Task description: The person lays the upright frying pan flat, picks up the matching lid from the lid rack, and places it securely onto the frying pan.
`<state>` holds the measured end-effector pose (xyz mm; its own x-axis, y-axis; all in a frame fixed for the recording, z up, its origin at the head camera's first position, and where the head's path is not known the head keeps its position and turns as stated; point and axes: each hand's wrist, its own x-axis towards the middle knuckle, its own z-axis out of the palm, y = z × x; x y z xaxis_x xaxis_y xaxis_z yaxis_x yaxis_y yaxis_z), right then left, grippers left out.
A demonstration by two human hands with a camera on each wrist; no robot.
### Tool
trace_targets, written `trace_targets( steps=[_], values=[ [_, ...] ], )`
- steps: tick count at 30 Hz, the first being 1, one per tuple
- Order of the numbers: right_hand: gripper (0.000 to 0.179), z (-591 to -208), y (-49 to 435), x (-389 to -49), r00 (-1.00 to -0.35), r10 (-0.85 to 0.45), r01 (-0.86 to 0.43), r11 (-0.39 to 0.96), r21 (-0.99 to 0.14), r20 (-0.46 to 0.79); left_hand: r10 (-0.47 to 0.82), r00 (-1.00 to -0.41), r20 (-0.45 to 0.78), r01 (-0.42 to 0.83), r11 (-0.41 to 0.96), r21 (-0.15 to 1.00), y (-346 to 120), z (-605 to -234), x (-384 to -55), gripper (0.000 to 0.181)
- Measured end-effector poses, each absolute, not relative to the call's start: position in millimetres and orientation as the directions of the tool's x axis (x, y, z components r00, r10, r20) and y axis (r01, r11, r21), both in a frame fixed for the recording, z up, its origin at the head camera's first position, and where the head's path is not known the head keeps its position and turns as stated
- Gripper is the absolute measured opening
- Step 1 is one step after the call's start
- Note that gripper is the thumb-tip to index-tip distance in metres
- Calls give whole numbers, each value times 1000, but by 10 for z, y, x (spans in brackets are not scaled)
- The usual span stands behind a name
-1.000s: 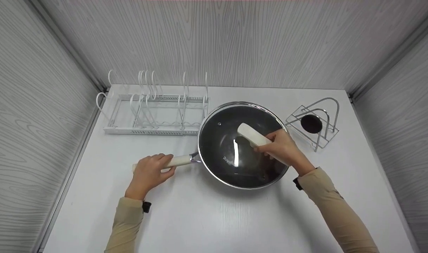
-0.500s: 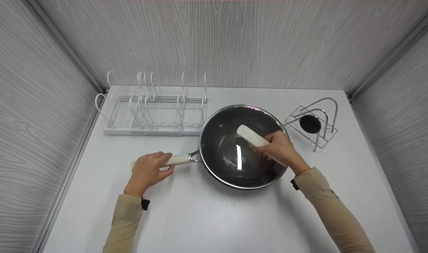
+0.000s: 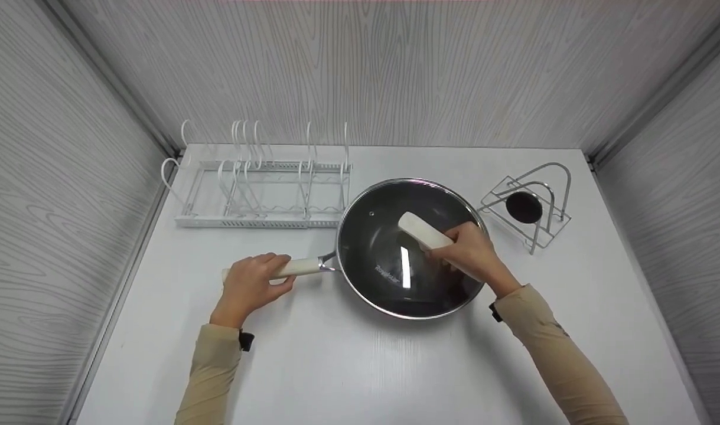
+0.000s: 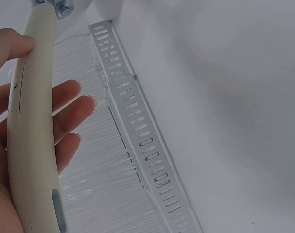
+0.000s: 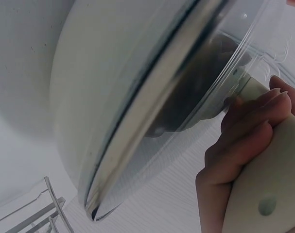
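A frying pan with a deep pale outer wall (image 5: 98,82) fills much of the right wrist view. Over it, in the head view, lies a see-through glass lid (image 3: 365,248) with a metal rim and printed lettering. My left hand (image 3: 248,290) grips the pan's cream handle (image 3: 303,267), which points left. Around the lid's cream handle (image 3: 422,228) are the fingers of my right hand (image 3: 471,254). Up close in the left wrist view, my left fingers (image 4: 72,116) curl round the pan handle. The lid and pan rims look lined up from above.
At the back left stands a white wire rack (image 3: 247,223) with several upright hoops. A smaller metal wire stand (image 3: 551,227) with a dark round disc (image 3: 523,207) is at the right, close to the pan. Grey wood-patterned walls (image 3: 360,71) enclose the white table (image 3: 360,366).
The lid and pan have come slightly lower in the head view, and the rims overlap more closely at the far side. Both hands keep their grips, the right one shifted slightly down.
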<state>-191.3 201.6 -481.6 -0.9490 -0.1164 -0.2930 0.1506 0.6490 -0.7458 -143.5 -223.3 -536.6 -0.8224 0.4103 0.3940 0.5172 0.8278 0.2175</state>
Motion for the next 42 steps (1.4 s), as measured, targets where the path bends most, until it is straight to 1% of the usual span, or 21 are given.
trace_targets(
  steps=[7,11,13,19,24,30,37,42],
  values=[
    [25,-4819,2012,-1910,-958,-126,90,720,-688,-257,404,-825,395,508,837,204,-2211,-5368,-1441,32],
    [23,-4826,2000,-1918,-959,-156,29,775,-632,-236,402,-833,381,496,847,190,-2201,-5371,-1435,32],
    [22,-4832,1995,-1920,-955,-176,10,784,-621,-237,397,-840,370,486,854,187,-2200,-5375,-1423,33],
    [18,-4836,1984,-1919,-943,-208,9,763,-647,-259,393,-850,351,476,858,192,-2210,-5388,-1394,34],
    [20,-4836,1988,-1928,-943,-215,4,755,-656,-254,382,-858,344,467,859,210,-2204,-5384,-1403,34],
    [22,-4854,1994,-1938,-943,-202,14,768,-641,-263,377,-872,313,444,877,180,-2197,-5405,-1409,35],
    [18,-4852,2007,-1952,-949,-217,-13,753,-658,-230,382,-852,358,459,873,162,-2201,-5416,-1431,32],
    [18,-4851,2017,-1945,-947,-211,0,752,-659,-241,382,-850,363,462,871,166,-2192,-5431,-1420,32]
  ],
)
